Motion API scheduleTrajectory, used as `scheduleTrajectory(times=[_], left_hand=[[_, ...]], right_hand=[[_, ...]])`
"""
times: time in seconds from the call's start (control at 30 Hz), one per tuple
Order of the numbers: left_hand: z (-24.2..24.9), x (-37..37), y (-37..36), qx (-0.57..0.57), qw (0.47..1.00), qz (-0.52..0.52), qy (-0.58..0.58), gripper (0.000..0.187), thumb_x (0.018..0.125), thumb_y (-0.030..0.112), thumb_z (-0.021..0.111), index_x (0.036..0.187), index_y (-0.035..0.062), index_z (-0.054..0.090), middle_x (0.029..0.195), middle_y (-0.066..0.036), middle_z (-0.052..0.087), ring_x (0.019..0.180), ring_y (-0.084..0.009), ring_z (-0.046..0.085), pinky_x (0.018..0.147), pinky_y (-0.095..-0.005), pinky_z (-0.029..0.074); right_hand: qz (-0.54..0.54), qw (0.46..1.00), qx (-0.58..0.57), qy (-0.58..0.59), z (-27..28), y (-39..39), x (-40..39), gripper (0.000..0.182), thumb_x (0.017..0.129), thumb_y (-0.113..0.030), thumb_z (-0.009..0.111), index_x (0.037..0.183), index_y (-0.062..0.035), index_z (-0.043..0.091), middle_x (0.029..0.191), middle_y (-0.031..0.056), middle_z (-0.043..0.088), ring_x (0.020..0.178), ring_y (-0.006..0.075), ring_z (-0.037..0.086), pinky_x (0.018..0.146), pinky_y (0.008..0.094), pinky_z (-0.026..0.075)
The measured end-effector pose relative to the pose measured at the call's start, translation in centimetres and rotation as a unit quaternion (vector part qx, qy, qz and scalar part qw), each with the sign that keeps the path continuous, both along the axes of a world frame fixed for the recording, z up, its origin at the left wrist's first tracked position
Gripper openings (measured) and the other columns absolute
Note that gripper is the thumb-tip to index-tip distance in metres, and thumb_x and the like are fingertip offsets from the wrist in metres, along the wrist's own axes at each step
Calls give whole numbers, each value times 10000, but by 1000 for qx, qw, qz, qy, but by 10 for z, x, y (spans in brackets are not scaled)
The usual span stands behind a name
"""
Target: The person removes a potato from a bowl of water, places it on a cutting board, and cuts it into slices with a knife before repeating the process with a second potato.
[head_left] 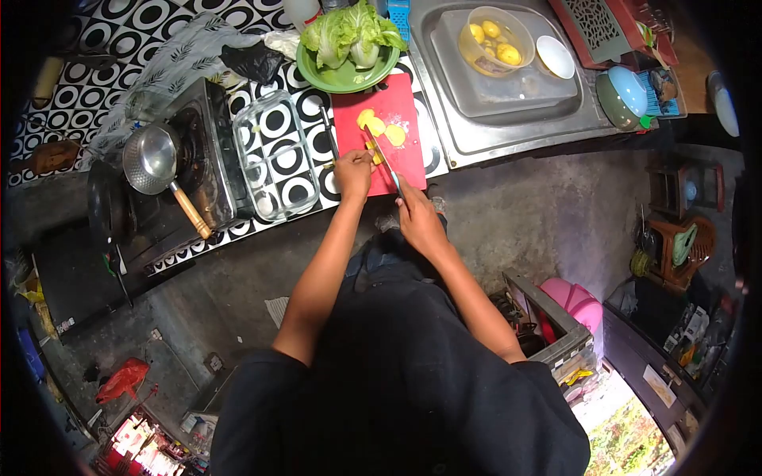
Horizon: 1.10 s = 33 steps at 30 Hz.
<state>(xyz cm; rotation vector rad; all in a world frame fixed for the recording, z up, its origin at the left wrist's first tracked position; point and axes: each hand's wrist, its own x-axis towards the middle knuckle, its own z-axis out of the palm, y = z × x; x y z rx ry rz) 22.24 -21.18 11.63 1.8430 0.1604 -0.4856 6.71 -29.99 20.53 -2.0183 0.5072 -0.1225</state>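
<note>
A red cutting board point(403, 163) lies on the patterned counter, with yellow slices point(394, 135) on its upper half. My right hand point(419, 218) is closed round the handle of a knife point(386, 161), whose blade points up and left across the board. Beside the blade, my left hand point(355, 171) has its fingers bent and pressed on a yellow piece point(375, 154). Above the board stands a green bowl point(347, 78) of leafy greens point(367, 36). To the left of the board is a rectangular glass dish point(276, 159).
A steel sink point(456, 141) is at the right, with a plastic bowl of yellow pieces point(508, 54) and a small white bowl point(556, 57) on an upturned tub point(508, 95). At the left, a strainer point(151, 159) with a wooden handle rests by the stove point(218, 147).
</note>
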Motion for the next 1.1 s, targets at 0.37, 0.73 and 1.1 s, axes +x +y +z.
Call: scheduleTrajectory(times=[0.37,0.73,1.1], left_hand=[[7,0,-1,-57,998,-13,14,242,997,85,602,1169,-81,637,951,-137,723,809,-176,716,705,-272,594],[12,-1,-4,-78,996,-16,29,351,993,39,575,1329,-61,576,1036,-150,720,854,-197,728,726,-282,601],[-5,0,-3,-95,995,36,22,109,970,12,595,1026,-51,664,892,-135,720,759,-204,732,645,-300,613]], right_hand=[[26,997,-66,-18,-5,6,-4,532,960,-39,524,1479,-40,405,1010,242,570,899,462,615,800,515,505],[24,994,-106,-23,-9,17,-1,621,907,18,533,1494,32,331,1020,267,573,920,471,620,817,517,524],[74,985,-147,51,12,23,6,803,759,100,552,1502,117,248,1041,315,579,889,483,631,770,515,533]])
